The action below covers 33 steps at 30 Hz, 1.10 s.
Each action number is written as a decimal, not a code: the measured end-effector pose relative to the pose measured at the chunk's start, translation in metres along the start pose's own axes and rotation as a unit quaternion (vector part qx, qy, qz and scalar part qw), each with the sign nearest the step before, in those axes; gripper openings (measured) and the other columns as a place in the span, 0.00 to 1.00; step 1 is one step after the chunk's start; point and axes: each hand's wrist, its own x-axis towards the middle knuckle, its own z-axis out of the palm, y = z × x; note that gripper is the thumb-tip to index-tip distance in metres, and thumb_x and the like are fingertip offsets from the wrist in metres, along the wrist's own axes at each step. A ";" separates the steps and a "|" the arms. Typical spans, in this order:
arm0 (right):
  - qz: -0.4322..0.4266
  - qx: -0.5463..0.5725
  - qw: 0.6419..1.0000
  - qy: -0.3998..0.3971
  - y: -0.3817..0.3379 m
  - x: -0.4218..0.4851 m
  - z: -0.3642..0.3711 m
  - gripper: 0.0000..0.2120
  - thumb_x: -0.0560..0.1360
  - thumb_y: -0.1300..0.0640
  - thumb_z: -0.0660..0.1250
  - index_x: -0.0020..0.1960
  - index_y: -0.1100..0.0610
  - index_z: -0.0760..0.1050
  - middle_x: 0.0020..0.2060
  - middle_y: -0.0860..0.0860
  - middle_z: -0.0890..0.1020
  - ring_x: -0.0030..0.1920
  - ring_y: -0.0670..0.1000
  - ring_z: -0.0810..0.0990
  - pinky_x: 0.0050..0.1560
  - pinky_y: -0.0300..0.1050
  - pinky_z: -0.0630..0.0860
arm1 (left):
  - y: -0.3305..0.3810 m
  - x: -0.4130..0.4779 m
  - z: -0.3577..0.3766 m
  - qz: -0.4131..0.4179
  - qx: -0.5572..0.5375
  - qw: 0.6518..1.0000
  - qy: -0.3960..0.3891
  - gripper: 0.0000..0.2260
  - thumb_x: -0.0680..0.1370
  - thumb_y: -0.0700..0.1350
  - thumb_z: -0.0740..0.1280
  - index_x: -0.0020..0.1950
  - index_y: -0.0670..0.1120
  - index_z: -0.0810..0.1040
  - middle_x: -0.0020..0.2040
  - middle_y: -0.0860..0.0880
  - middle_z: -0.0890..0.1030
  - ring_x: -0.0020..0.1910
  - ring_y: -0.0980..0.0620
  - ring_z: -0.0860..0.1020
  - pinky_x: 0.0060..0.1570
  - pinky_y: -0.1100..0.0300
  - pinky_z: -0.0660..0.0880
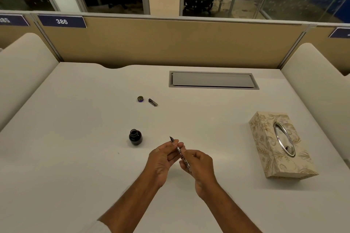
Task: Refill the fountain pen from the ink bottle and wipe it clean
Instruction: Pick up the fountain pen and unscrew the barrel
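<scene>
Rear end of fountain pen (179, 150) hidden inside right hand (200, 166). Both forearms (132, 200) cut off at bottom edge. At upper left, number plate (11, 20) clipped by left edge. Near centre, small dark piece (153, 102) too small to identify.

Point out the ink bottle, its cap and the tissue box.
ink bottle (135, 137): head view, dark glass body.
bottle cap (140, 98): head view, its rim.
tissue box (301, 149): head view, patterned top beside opening.
</scene>
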 end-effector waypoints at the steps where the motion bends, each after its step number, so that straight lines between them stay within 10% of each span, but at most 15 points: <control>1: 0.011 0.004 1.000 0.000 -0.001 0.000 0.001 0.09 0.77 0.57 0.73 0.45 0.63 0.84 0.38 0.57 0.85 0.35 0.52 0.82 0.42 0.43 0.84 | 0.000 -0.001 0.001 -0.001 0.002 1.000 -0.001 0.12 0.77 0.37 0.72 0.59 0.35 0.82 0.53 0.37 0.87 0.52 0.43 0.87 0.58 0.50 0.80; 33: 0.038 0.077 0.996 -0.031 -0.020 -0.026 0.007 0.03 0.74 0.71 0.71 0.47 0.68 0.82 0.42 0.60 0.83 0.40 0.54 0.81 0.47 0.45 0.83 | 0.024 -0.021 0.000 0.009 -0.029 0.999 -0.020 0.12 0.77 0.39 0.72 0.59 0.35 0.81 0.54 0.37 0.86 0.53 0.42 0.86 0.54 0.51 0.82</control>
